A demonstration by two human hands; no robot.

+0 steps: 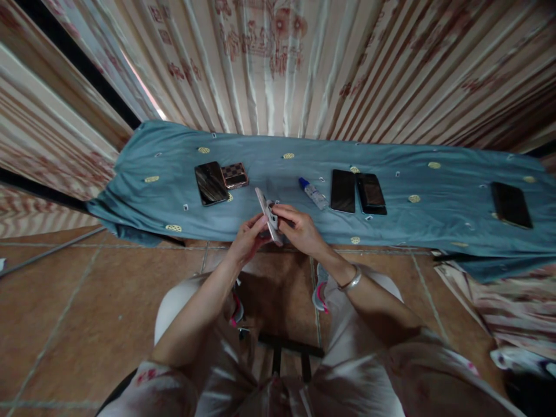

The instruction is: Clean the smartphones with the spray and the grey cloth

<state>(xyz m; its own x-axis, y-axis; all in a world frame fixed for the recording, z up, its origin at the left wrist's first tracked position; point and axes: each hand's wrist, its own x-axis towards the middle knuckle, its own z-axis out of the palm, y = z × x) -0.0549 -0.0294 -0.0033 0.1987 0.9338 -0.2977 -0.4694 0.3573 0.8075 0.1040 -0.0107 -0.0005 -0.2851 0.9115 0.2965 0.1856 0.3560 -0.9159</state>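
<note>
A slim, pale phone (266, 209), tilted up on edge, is held above the near edge of the cloth-covered table. My left hand (248, 238) grips its lower side, thumb on the face toward the left. At the phone's other face is my right hand (299, 229), with thumb and fingers pinched together. Between these fingertips and the phone shows a small greyish piece; I cannot tell whether it is part of the phone or separate. Beyond my right hand lies a clear bottle with a blue cap (314, 194). A silver bracelet circles my right wrist.
A blue-green cloth (269, 162) covers the long table. On it lie a dark phone (211, 183) beside a checkered case (235, 175), a black tablet-like device (343, 191), stacked dark phones (372, 192) and a dark device (511, 205) far right. Patterned curtains (278, 69) hang behind.
</note>
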